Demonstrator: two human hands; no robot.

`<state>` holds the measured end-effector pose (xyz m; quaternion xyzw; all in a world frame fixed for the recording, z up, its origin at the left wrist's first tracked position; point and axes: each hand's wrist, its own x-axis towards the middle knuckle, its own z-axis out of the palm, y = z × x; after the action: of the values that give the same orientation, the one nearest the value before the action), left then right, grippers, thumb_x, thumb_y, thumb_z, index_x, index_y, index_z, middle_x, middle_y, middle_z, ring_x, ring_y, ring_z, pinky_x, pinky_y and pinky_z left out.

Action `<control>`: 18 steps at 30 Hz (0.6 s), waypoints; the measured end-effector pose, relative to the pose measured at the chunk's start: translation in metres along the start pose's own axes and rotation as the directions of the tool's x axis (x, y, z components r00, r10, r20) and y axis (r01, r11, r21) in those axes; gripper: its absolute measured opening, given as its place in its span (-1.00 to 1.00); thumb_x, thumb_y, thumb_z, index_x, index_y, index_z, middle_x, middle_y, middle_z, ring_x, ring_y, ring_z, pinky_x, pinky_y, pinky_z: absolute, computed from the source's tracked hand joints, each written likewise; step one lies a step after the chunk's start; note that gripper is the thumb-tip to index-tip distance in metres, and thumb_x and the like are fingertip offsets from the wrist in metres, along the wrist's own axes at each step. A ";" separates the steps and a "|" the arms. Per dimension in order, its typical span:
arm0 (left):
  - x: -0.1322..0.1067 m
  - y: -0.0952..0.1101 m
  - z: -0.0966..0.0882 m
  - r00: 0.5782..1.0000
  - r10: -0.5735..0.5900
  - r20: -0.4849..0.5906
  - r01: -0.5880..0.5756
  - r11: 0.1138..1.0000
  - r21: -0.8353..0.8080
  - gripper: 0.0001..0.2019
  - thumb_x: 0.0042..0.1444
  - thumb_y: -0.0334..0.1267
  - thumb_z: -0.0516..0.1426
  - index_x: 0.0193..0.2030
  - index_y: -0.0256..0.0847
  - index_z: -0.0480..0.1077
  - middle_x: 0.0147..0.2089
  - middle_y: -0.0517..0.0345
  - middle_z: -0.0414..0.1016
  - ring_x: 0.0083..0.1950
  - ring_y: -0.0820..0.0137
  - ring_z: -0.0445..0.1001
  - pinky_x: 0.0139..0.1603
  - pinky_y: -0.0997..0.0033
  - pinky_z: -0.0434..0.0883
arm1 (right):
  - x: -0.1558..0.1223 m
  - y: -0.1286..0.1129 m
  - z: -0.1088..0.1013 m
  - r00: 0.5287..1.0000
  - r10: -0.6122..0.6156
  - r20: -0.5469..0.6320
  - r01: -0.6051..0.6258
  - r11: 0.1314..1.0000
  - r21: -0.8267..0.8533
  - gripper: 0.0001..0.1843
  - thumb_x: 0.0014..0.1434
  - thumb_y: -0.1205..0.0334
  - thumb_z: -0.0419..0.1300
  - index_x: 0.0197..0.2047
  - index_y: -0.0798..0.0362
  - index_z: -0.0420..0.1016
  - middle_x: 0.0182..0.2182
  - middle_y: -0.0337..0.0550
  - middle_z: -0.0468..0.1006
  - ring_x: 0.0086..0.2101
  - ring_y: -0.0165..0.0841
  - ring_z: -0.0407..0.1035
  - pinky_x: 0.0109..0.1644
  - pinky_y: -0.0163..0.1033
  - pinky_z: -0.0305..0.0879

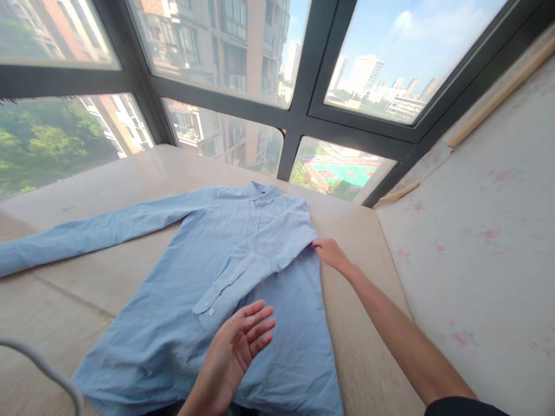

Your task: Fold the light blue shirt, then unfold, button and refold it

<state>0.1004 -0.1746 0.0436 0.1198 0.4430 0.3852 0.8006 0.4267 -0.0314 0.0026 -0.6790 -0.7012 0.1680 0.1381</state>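
Observation:
A light blue button-up shirt lies face up on a beige platform by the window. Its one sleeve stretches out to the left. The other sleeve is folded across the chest, its cuff near the middle. My right hand reaches out and pinches the fold at the shirt's right shoulder edge. My left hand hovers over the lower front of the shirt with fingers stretched out and holds nothing.
Dark-framed windows wrap round the far side of the platform. A floral-patterned mattress lies along the right. A grey curved bar shows at the lower left.

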 end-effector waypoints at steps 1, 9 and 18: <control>-0.001 0.006 -0.006 0.992 0.128 -0.007 -0.127 0.986 0.109 -0.72 0.05 -0.28 0.20 -0.07 -0.29 0.50 -0.01 -0.16 0.57 -0.14 0.20 0.61 -0.15 0.24 0.58 | 0.001 -0.001 -0.008 0.999 0.037 -0.029 -0.038 0.999 -0.014 -0.64 0.04 0.47 0.00 -0.36 0.02 0.63 -0.34 -0.14 0.66 -0.25 -0.26 0.52 -0.07 -0.21 0.36; 0.067 0.059 -0.014 0.536 0.640 0.550 -0.592 -0.179 0.785 -0.62 0.22 -0.08 0.09 0.12 -0.12 0.45 0.17 -0.07 0.48 0.26 0.07 0.37 0.28 -0.04 0.27 | 0.063 -0.043 -0.008 0.940 -0.046 -0.339 0.011 0.994 -0.105 -0.57 0.18 0.42 -0.05 0.03 0.13 0.50 0.02 0.04 0.53 0.06 -0.17 0.35 0.19 -0.16 0.21; 0.111 0.030 -0.031 0.683 0.237 0.691 -0.457 -0.600 0.657 -0.33 0.23 0.08 0.07 0.39 -0.20 0.14 0.46 -0.15 0.04 0.49 0.06 -0.07 0.44 -0.14 -0.09 | 0.133 -0.030 0.048 0.984 0.115 -0.134 -0.140 0.970 -0.198 -0.26 0.34 -0.03 -0.05 0.37 0.37 0.02 0.40 0.33 -0.09 0.38 0.03 -0.21 0.40 0.09 -0.21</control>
<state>0.0943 -0.0785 -0.0270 0.8967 0.4037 0.1199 0.1366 0.3739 0.0985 -0.0330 -0.7423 -0.6600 0.0611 0.0980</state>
